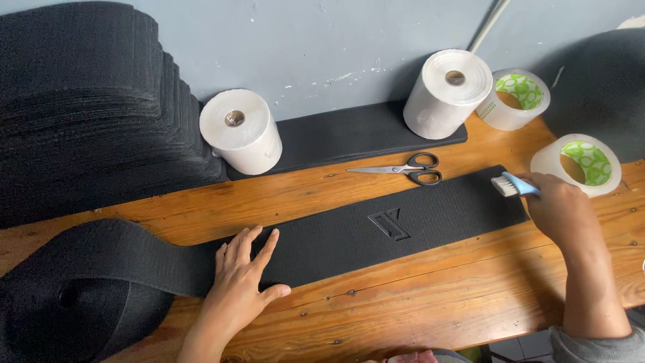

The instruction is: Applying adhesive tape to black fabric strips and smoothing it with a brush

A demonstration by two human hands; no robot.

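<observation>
my left hand lies flat, fingers spread, pinning the black strip near the bench's front edge. my right hand is clamped on a blue brush at the strip's right end. advised: light strokes, strip held taut.

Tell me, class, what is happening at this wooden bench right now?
A person presses their left hand flat on a long black woven strip laid across the wooden table. Their right hand holds a small blue-handled brush at the strip's far end. Black-handled scissors, two white paper rolls and two clear tape rolls lie behind it.
</observation>
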